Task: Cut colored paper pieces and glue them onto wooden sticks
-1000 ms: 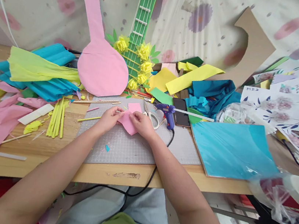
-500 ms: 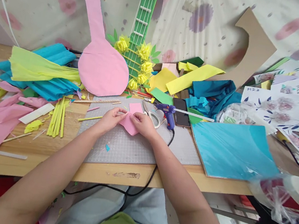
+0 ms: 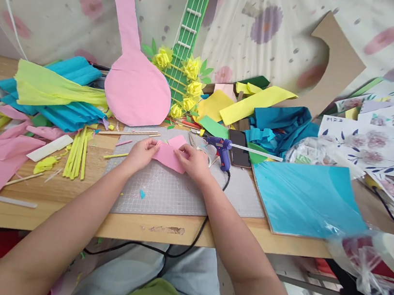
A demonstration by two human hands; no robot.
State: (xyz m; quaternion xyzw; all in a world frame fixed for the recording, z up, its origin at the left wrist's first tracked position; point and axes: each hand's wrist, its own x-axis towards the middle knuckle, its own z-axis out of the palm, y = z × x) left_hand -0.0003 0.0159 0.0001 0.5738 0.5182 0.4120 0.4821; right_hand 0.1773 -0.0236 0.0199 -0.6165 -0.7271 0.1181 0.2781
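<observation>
A small piece of pink crepe paper (image 3: 169, 157) is stretched between my two hands above the grey cutting mat (image 3: 164, 196). My left hand (image 3: 141, 154) pinches its left edge between thumb and fingers. On the other side, my right hand (image 3: 193, 162) grips the right edge the same way. Another pink paper piece (image 3: 178, 141) shows just behind the held one. Scissors (image 3: 193, 138) lie beyond my right hand, which partly covers their handles. To the right of that hand stands a purple glue gun (image 3: 221, 148) with a white glue stick in it.
A pink guitar-shaped cutout (image 3: 137, 90) and a green guitar (image 3: 189, 34) with yellow paper flowers lean at the back. Yellow strips (image 3: 76, 155) lie left, a phone (image 3: 240, 146) and blue sheet stack (image 3: 307, 197) right. A black cord (image 3: 204, 226) hangs over the table edge.
My hands have moved slightly apart, and the pink paper between them has gone from bunched to spread out flatter. The pink piece behind it looks tilted now.
</observation>
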